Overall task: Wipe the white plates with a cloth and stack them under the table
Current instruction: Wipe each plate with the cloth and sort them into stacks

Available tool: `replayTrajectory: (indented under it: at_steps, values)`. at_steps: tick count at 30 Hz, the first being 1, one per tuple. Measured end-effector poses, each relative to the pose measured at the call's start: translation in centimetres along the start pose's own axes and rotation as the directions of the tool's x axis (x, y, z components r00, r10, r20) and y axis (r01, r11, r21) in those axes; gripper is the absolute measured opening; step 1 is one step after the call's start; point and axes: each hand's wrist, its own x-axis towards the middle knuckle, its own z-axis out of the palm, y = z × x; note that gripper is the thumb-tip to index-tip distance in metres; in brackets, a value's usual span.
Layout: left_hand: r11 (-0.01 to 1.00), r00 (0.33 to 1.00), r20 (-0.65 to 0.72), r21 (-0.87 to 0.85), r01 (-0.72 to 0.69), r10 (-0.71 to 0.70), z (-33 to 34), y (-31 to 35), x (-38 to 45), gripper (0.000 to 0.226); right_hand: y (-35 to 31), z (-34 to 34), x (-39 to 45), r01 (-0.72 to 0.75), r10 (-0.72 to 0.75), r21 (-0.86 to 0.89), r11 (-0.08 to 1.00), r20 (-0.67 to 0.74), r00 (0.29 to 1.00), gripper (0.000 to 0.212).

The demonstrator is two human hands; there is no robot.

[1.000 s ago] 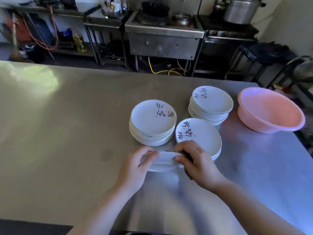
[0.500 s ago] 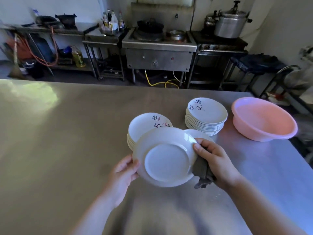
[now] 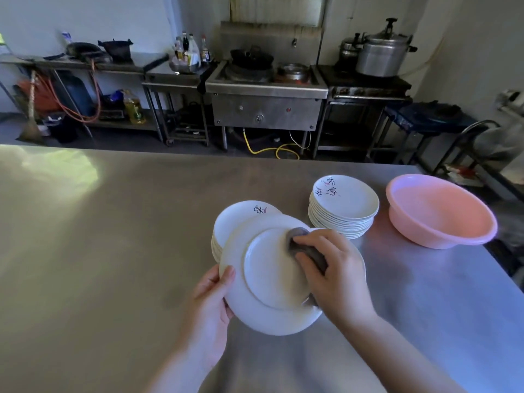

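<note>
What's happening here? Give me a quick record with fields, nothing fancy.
Held plate: white plate, underside toward the camera, lifted over the table
Left hand: grips the plate's left rim
Right hand: presses a grey cloth onto the plate
Plate stacks: one behind the held plate, one farther right
Pink basin: right of the stacks
Surface: steel table

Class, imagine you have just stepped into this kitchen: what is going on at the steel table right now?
A person is wiping a white plate, held tilted with its underside facing them. The left hand grips the plate's rim while the right hand presses a grey cloth against the underside. Behind it on the steel table stand two stacks of plates, one close and one farther right, beside a pink basin. Nothing has gone under the table yet, as far as this view shows.
</note>
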Motion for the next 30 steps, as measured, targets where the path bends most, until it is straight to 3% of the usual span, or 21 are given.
replayTrajectory:
  at_steps: [3,5,8,10,13,16,21,23,26,30]
  values:
    - [0.999,1.0,0.014,0.032,-0.018,0.017,0.7,-0.2,-0.2,0.031,-0.3,1.8,1.0,0.059,-0.059,-0.014,0.998,0.003,0.998,0.019]
    - [0.999,1.0,0.002,0.019,-0.026,0.026,1.0,0.0,0.2,0.034,-1.1,2.3,0.8,0.149,-0.151,0.035,0.988,0.105,0.983,0.018]
    - [0.998,0.998,-0.057,-0.054,-0.025,0.022,1.0,0.8,1.0,0.026,-1.2,1.3,-0.8,0.299,-0.324,0.129,0.946,0.28,0.904,0.015]
    - [0.998,0.998,-0.063,-0.058,-0.026,0.022,0.8,1.3,1.3,0.019,0.1,0.2,-1.1,0.328,-0.348,0.115,0.938,0.287,0.893,0.016]
    - [1.0,1.0,-0.022,0.01,-0.019,0.019,1.0,1.4,0.9,0.026,1.8,-0.6,0.2,0.2,-0.199,-0.005,0.98,0.102,0.975,0.019]
    - [0.999,1.0,0.003,0.05,-0.005,0.004,1.5,1.1,0.6,0.033,1.5,-0.4,1.0,0.103,-0.103,-0.038,0.994,0.0,0.995,0.018]
    - [0.978,0.995,0.037,0.184,-0.093,0.088,1.2,1.8,0.8,0.023,0.4,-2.3,1.8,-0.197,0.216,0.25,0.948,-0.05,0.975,0.026]
    - [0.969,0.989,0.094,0.206,-0.135,0.118,1.6,1.9,0.5,0.023,0.3,-2.8,3.1,-0.25,0.285,0.271,0.929,-0.098,0.954,0.028]
    - [0.956,0.972,0.187,0.226,-0.186,0.145,2.6,1.6,-0.2,0.019,-0.4,-1.8,4.0,-0.181,0.199,0.143,0.973,-0.118,0.973,0.018]
    - [0.941,0.961,0.231,0.263,-0.214,0.154,3.0,1.6,-0.2,0.022,-2.4,-0.2,2.4,0.138,-0.136,0.099,0.985,-0.029,0.99,0.017]
